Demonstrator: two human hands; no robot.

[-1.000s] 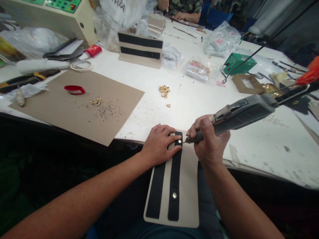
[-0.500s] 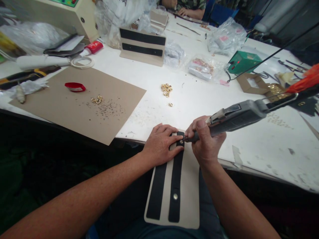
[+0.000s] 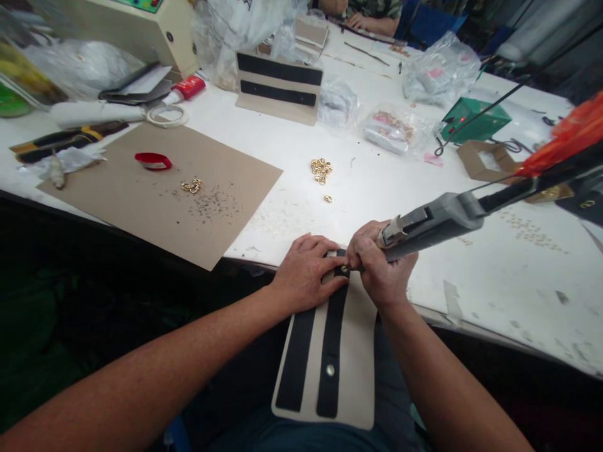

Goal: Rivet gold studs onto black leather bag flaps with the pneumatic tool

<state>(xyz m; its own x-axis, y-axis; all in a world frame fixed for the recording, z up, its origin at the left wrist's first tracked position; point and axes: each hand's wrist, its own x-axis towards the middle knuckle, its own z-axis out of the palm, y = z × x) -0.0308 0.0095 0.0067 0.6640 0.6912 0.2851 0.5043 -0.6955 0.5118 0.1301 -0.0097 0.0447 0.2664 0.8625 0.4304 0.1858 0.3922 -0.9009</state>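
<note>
A beige panel [image 3: 354, 351] with two black strips lies across my lap, its far end against the table edge. My left hand [image 3: 308, 273] lies over that far end, fingers spread and pressing on the strips. Beside its fingertips a small round metal fastener [image 3: 345, 269] sits in the right-hand strip. My right hand [image 3: 382, 267] is wrapped round a grey electric screwdriver [image 3: 433, 223], tilted up to the right. Its tip is hidden behind the fingers, close to the fastener. Lower on the same strip is a silver stud [image 3: 330, 370].
On the white table [image 3: 282, 216] are gold metal pieces [image 3: 321, 168], a brown board [image 3: 221, 160] with a red oval item [image 3: 153, 161], and a standing beige panel with black strips [image 3: 277, 94]. A green box [image 3: 475, 119] stands right. Another person's hands [image 3: 360, 21] work at the back.
My right hand has shifted slightly left, and the screwdriver's body has come left and lower with it. Its tip, visible before, is now covered by my fingers. My left hand stays in place.
</note>
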